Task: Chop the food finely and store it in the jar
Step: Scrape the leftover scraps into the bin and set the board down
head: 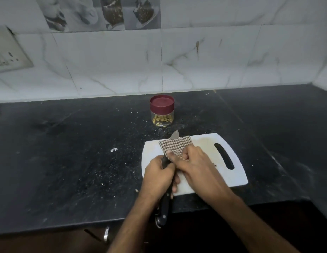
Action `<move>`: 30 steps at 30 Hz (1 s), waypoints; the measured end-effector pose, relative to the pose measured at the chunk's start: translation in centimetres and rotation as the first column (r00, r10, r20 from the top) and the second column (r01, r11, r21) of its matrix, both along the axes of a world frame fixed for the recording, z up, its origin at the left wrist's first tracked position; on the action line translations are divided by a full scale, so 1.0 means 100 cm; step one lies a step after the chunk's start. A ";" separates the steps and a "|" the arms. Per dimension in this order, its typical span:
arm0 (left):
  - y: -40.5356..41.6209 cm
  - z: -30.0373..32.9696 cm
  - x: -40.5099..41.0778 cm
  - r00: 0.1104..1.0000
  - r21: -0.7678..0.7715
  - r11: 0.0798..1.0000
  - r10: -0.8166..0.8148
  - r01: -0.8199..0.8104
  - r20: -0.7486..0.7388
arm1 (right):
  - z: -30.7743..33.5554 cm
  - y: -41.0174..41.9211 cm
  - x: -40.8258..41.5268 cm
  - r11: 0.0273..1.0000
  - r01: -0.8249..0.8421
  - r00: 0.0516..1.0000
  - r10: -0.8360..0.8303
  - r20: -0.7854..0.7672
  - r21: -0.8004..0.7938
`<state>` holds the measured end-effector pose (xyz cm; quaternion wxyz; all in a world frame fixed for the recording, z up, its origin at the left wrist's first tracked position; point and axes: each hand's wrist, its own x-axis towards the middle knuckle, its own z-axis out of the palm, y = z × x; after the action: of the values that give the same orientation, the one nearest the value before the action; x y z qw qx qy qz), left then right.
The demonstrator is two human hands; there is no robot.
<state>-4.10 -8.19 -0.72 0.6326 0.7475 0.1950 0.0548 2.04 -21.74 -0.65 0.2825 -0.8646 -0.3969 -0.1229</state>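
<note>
Head view, nearest first: the left hand [159, 175] is wrapped around the black handle of the knife [165, 203], whose butt hangs past the near edge of the dark tabletop [67, 161] toward 6 o'clock while its tip pokes out toward 12. The right hand [192, 162], touching the left at about 2 o'clock from it, pinches a checked cloth [176, 146] folded over the blade, so both hands are clamped, one on the handle, one on the cloth. They work above a white cutting board [235, 176], whose bare surface shows only a faint stain and a few dark crumbs by the right wrist; no food waiting to be chopped is visible. Farther off, at 12 o'clock from the board and apart from it, the jar [162, 111] stands upright with its maroon lid on and yellowish chopped pieces in its bottom. Judging from this, chopping and storing look finished and only cleanup, wiping the blade, remains. Pale specks litter the tabletop. No brand, label or legible writing shows anywhere.
</note>
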 end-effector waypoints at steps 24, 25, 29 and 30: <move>0.059 0.001 -0.066 0.967 0.095 0.963 0.250 -0.254 0.053 | 0.001 -0.022 0.018 0.970 0.112 0.989 -0.129 -0.067 -0.217; 0.062 -0.001 -0.064 0.965 0.137 0.955 0.257 -0.262 0.053 | -0.004 -0.022 0.017 0.977 0.110 0.986 -0.130 -0.103 -0.180; 0.067 -0.004 -0.055 0.945 0.275 0.907 0.325 -0.319 0.026 | -0.013 -0.017 0.014 0.957 0.114 0.991 -0.127 -0.030 -0.267; 0.067 -0.005 -0.052 0.938 0.354 0.875 0.347 -0.331 0.021 | -0.012 -0.016 0.013 0.953 0.117 0.991 -0.130 -0.031 -0.279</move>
<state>-9.33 -1.47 -1.19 0.4646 0.8038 0.3235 0.1826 3.32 -23.38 -1.85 0.1605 -0.9214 -0.3484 -0.0625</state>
